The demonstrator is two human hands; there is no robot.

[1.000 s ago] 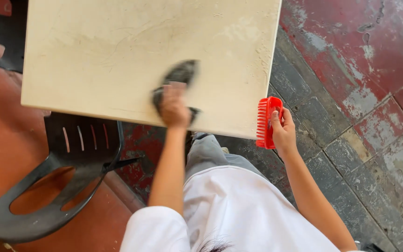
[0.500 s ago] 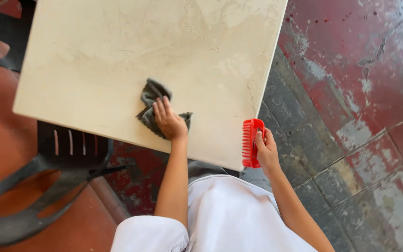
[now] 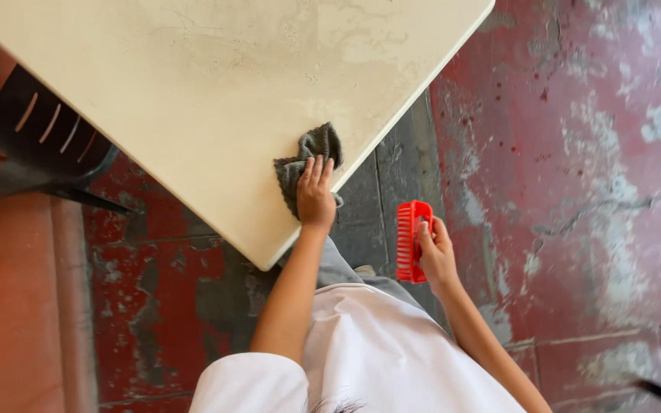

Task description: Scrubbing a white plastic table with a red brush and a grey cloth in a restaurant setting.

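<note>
My left hand point(image 3: 315, 195) presses flat on a dark grey cloth point(image 3: 305, 159) that lies near the corner of a cream square tabletop point(image 3: 193, 99). The fingers are spread over the cloth. My right hand point(image 3: 436, 248) hangs beside the table, off its edge, and grips a red plastic scrubbing brush point(image 3: 410, 239) with its bristles facing left. The tabletop shows smears and dull streaks.
A black plastic chair point(image 3: 36, 145) stands under the table's left side. The floor is worn red paint point(image 3: 575, 153) with grey patches and dark paving bricks point(image 3: 388, 199) below the table corner. My white shirt and grey trousers fill the bottom middle.
The view has swung, so the table now looks rotated. My left hand and cloth have slid toward the table's near corner. My right hand keeps the brush at my side.
</note>
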